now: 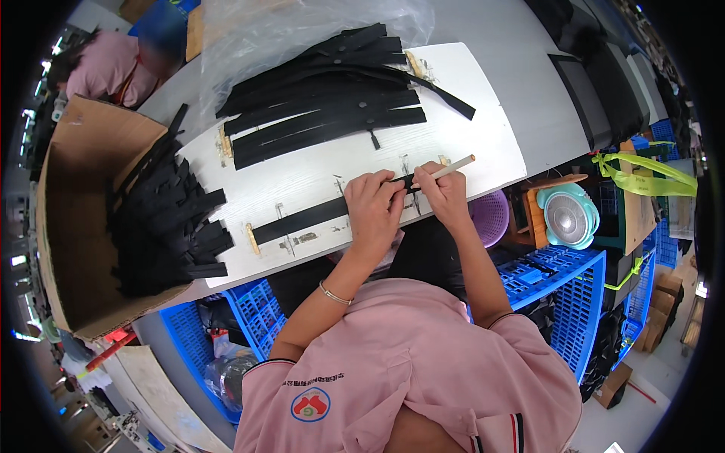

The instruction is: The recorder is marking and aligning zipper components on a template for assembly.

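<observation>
A single black strap [302, 219] lies flat along the near edge of a white board [483, 143]. My left hand [371, 208] presses down on its right end, fingers curled over it. My right hand [444, 195] grips a pale pencil-like stick [453, 167], its tip set against the strap's end between both hands. A stack of several black straps [325, 113] lies across the far part of the board.
A cardboard box [68, 166] at the left holds a heap of black straps. A clear plastic bag [264, 30] lies behind the board. Blue crates [566, 287], a purple basket [491, 215] and a small fan [568, 215] sit below right. Another person in pink [106, 68] is far left.
</observation>
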A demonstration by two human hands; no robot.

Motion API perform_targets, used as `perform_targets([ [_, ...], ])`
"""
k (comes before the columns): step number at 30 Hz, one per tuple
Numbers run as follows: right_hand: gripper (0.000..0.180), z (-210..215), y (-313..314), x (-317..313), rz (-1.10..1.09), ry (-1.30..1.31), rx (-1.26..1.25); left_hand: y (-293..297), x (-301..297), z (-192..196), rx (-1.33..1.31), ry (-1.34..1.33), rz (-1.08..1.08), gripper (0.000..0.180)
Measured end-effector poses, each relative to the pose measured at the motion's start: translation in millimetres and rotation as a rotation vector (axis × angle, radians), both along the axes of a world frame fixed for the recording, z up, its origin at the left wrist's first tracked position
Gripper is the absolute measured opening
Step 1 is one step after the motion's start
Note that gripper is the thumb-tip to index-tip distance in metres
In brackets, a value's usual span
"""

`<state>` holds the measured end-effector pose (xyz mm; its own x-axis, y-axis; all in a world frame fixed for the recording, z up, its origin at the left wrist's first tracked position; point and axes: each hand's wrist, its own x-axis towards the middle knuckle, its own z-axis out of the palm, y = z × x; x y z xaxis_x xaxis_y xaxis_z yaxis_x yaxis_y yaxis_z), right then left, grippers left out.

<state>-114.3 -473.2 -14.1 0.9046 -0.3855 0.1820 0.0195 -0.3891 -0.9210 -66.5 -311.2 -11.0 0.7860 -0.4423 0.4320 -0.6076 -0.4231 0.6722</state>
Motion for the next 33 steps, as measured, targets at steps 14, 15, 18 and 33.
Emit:
perform_targets([
  [14,0.025,1.4,2.1,-1.9,-0.029,-0.044,0.087,29.0,-13.0,10.0,0.154,-0.037,0.040,0.034],
  [15,0.025,5.4,2.0,-3.4,-0.005,-0.050,0.097,37.5,-18.8,6.6,0.192,0.028,0.019,0.041],
  [18,0.025,7.7,4.1,-6.0,-0.056,-0.051,0.087,48.1,-17.2,3.1,0.257,0.015,0.012,0.043],
  [33,0.026,1.3,8.8,-2.4,-0.158,-0.075,0.131,102.6,68.2,-2.5,0.169,-0.038,0.091,0.038],
])
